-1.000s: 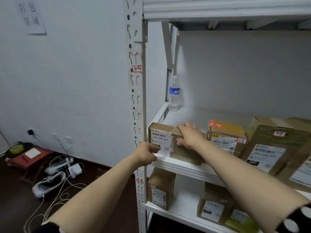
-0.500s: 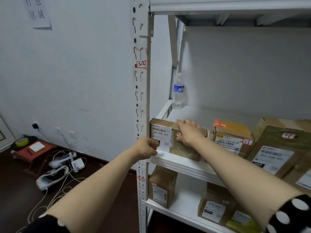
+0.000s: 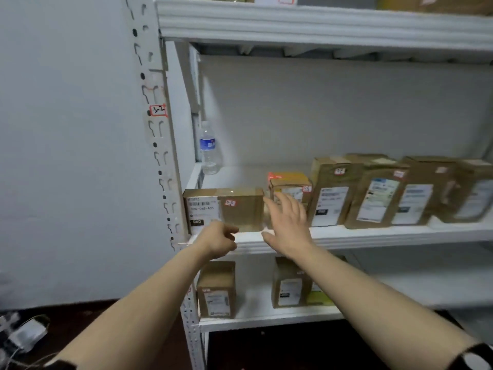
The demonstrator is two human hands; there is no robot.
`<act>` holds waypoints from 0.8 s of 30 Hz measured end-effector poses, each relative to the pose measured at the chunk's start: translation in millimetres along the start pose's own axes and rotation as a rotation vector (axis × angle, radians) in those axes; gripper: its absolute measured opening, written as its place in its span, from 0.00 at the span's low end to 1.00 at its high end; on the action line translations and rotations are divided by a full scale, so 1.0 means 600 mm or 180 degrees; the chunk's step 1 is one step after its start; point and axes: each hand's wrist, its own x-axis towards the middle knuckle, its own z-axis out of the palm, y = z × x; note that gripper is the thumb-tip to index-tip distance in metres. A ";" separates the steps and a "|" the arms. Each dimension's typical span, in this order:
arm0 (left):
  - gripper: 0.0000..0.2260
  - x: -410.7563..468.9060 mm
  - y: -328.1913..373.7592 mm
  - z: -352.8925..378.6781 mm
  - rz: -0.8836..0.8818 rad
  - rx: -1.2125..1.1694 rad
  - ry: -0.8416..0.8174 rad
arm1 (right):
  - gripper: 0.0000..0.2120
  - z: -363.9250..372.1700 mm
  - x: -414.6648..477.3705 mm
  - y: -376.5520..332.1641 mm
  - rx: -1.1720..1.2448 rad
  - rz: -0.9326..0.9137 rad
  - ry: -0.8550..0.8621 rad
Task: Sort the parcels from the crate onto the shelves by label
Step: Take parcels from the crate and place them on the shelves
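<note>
Both my forearms reach up and forward toward the rack. My left hand [image 3: 217, 240] hangs in front of the lip of the middle shelf [image 3: 373, 237], fingers loosely curled and holding nothing. Its knuckles are close under the parcel's lower front edge, and I cannot tell whether they brush it. My right hand [image 3: 286, 225] is held flat and wide, fingers spread and pointing up, just beside the parcel's right end and gripping nothing.

The parcel [image 3: 240, 212] itself sits flat on the middle shelf at its far left, close against the upright post [image 3: 160, 156], with its printed label and small red-edged sticker facing me. I judge the placing step to be as good as done, since the box rests on its own with neither hand around it.

Right of it stands a small parcel [image 3: 289, 182], partly behind my right fingers, then a row of taller parcels [image 3: 330, 193]. A water bottle [image 3: 209, 150] stands at the back left corner. On the post, a red-framed tag [image 3: 158, 110] reads 3-2.

The next move calls for drawing both hands clear without nudging the box, then going to the crate, which is out of view, and reading the next label against the shelf tags.
</note>
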 end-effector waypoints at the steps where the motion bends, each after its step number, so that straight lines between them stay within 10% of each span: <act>1: 0.24 -0.005 0.006 0.014 0.0132 0.0222 -0.0112 | 0.36 -0.003 -0.031 0.007 -0.0041 0.0139 -0.0038; 11: 0.30 -0.151 0.176 0.253 0.1746 0.1538 -0.1306 | 0.35 -0.074 -0.431 0.129 -0.0647 0.1709 -0.0607; 24: 0.50 -0.734 0.517 0.603 0.3578 0.1140 -0.2438 | 0.44 -0.338 -1.152 0.172 -0.0348 0.4360 0.0223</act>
